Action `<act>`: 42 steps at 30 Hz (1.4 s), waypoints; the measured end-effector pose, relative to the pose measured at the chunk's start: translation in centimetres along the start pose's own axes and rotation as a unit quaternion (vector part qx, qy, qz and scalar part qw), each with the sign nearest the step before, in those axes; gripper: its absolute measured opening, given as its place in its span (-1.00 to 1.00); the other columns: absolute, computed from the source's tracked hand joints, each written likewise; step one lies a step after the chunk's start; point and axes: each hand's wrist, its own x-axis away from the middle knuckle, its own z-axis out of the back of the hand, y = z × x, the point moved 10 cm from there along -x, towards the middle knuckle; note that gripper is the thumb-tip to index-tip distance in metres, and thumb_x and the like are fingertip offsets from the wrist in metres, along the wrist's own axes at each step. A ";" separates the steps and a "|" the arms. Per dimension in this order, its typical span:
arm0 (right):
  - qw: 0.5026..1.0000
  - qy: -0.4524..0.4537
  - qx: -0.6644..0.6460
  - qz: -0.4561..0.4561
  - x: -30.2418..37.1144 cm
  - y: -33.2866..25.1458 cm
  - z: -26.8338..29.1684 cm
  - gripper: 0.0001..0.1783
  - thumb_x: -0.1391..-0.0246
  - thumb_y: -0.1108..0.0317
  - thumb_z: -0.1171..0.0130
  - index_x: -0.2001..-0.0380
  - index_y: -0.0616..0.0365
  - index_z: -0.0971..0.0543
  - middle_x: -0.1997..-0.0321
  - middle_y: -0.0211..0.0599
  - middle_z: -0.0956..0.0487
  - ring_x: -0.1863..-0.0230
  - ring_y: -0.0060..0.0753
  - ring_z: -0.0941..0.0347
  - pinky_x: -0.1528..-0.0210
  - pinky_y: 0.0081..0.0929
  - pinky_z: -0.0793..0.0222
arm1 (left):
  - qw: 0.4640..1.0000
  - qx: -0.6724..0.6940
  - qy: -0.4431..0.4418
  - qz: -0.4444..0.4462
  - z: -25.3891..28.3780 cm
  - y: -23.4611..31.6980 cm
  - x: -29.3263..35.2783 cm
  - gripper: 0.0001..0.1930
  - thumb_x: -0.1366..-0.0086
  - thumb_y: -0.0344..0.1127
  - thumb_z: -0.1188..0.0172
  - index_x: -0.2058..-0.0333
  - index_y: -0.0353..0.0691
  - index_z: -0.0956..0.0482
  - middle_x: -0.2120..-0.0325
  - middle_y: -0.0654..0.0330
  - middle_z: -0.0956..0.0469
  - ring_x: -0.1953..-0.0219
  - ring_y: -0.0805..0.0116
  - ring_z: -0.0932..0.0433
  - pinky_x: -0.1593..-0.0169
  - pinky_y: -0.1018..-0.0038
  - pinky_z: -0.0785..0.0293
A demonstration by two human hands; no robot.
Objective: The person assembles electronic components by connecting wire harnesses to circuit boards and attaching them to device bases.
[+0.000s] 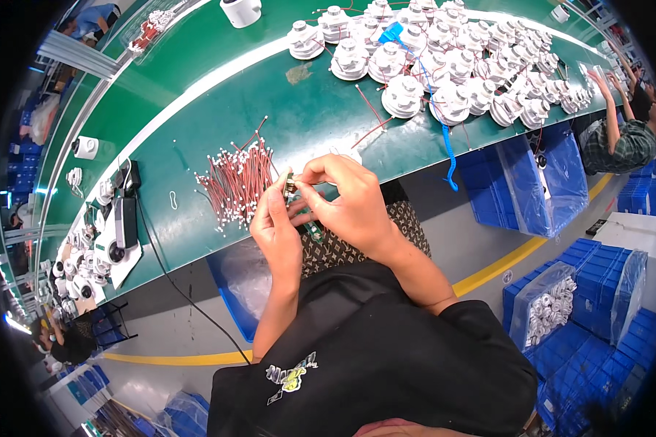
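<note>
Above the table's near edge, my left hand (278, 229) and my right hand (348, 205) meet with their fingertips closed on a small green circuit board (290, 185). Its finer details are too small to make out. Under my right hand another green board (314, 231) shows in part; whether fingers hold it I cannot tell. Just left of my hands lies a pile of short red-and-black wire leads (240, 182) with white connectors. Two loose red leads (372, 135) lie beyond my right hand.
Many round white housings (404, 96) with wires crowd the green table's (219, 102) right side. A blue strap (448, 149) hangs over the edge. Black power adapters (126, 218) lie left, their cable dropping past me. Blue bins (521, 182) stand right; another person (619, 138) works beyond.
</note>
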 end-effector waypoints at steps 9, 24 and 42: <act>0.999 0.014 0.021 0.048 0.4 -1.0 0.0 -0.80 0.24 0.68 -0.24 0.51 0.23 -0.46 0.51 -0.28 -0.51 0.45 -0.31 -0.47 0.51 -0.47 -0.42 | 0.998 -0.047 0.006 -0.032 -0.7 1.0 0.9 -0.55 -0.47 -0.14 0.18 -0.10 -0.41 -0.37 0.05 0.04 -0.46 0.24 0.31 -0.62 0.30 0.55 -0.60; 0.986 0.104 0.100 -0.082 -1.8 5.0 7.2 -0.78 -0.03 0.38 -0.21 0.22 0.18 -0.58 0.38 -0.13 -0.60 0.31 -0.21 -0.56 0.22 -0.35 -0.44 | 0.979 0.141 -0.094 0.117 -0.9 -3.3 0.2 -0.51 -0.48 -0.11 0.29 -0.21 -0.36 -0.14 0.09 -0.15 -0.46 0.27 0.12 -0.63 0.43 0.30 -0.69; 0.946 0.133 -0.258 -0.142 -1.3 8.6 6.2 -0.85 -0.19 0.48 -0.08 0.20 0.33 -0.44 0.23 -0.13 -0.64 0.53 -0.68 -0.45 0.52 -0.74 -0.30 | 0.943 0.283 -0.012 0.176 1.5 -5.0 -0.5 -0.57 -0.43 -0.06 0.10 -0.15 -0.15 -0.28 0.02 0.10 -0.48 0.31 0.41 -0.59 0.49 0.51 -0.53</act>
